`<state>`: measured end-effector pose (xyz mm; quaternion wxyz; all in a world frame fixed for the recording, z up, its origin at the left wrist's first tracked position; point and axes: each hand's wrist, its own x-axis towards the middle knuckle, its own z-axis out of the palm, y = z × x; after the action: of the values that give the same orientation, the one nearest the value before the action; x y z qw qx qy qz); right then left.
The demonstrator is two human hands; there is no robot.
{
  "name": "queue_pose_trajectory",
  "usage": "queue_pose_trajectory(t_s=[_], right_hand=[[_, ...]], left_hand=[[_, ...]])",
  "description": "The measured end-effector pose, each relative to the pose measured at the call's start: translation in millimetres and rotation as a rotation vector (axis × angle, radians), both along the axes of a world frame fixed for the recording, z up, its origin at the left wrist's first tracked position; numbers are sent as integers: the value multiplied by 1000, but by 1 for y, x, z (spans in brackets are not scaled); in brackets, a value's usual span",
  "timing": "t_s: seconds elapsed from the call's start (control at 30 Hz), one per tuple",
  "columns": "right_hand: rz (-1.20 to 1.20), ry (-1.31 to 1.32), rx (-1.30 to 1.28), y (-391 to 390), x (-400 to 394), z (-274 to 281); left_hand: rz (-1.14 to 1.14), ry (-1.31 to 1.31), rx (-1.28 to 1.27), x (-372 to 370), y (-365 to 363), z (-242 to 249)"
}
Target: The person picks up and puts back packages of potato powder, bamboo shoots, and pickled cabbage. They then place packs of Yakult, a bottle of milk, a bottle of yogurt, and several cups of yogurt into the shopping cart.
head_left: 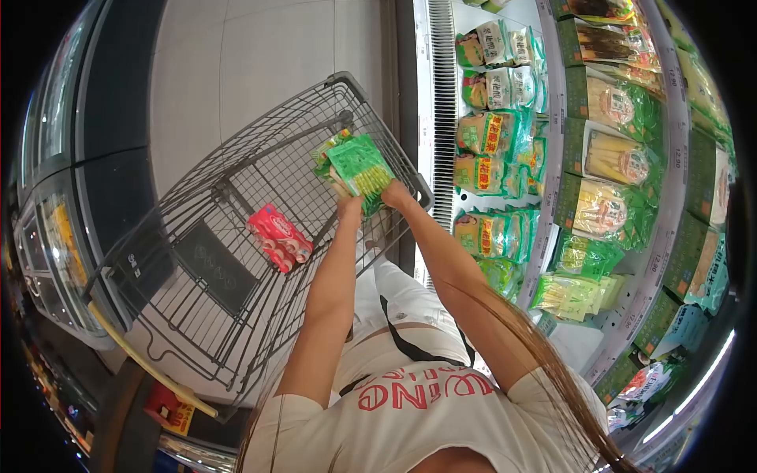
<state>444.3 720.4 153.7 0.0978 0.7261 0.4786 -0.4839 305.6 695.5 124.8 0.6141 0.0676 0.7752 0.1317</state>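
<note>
Both hands reach over the far end of a wire shopping cart (236,169). My left hand (349,206) is closed at the lower left edge of a green package (361,167), its fingers partly hidden by the package. My right hand (397,193) grips the lower right edge of the same package. Pale green stalks show through its clear front. Another, yellow-green package (331,144) shows partly behind it. Nearer the cart's handle lies a red and white multipack (279,239).
Refrigerated shelves (552,158) on the right hold rows of bagged goods, with green and yellow packages (479,175) nearest the cart. The cart's yellowish handle (150,359) is at the lower left. Glass-doored cases (51,236) line the far left, beyond the tiled floor (260,47).
</note>
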Motion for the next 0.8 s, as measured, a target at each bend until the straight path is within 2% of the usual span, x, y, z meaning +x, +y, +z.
queue_pose_trajectory(t_s=[0.03,0.13,0.17,0.27,0.37,0.4,0.47,0.5,0.57,0.6,0.67,0.8], right_hand=[[-28,-38,-50,-1,1,-10],[-40,-112,-46,1,-2,-26],[-41,-80,-38,2,-1,-30],[-50,6,-39,9,-4,-14],[-103,115,63,6,-7,-20],[-199,152,36,8,-11,-14],[-396,229,-16,13,-20,4],[-572,408,-52,13,-23,8],[-910,770,-123,13,-24,15],[-928,906,-104,13,-22,40],[-946,1184,-73,13,-19,131],[-964,1366,111,-9,-1,201]], left_hand=[[-53,-11,-83,0,8,18],[-380,112,177,-1,2,-3],[-397,147,257,2,0,-9],[-446,198,562,6,14,25],[-375,25,707,-14,26,63],[-360,-112,615,-28,28,74],[-41,-481,632,-48,27,95],[117,-666,629,-56,25,108],[162,-661,631,-68,24,150],[188,-658,634,-73,22,168],[215,-721,677,-82,14,189],[291,-771,708,-73,-7,225]])
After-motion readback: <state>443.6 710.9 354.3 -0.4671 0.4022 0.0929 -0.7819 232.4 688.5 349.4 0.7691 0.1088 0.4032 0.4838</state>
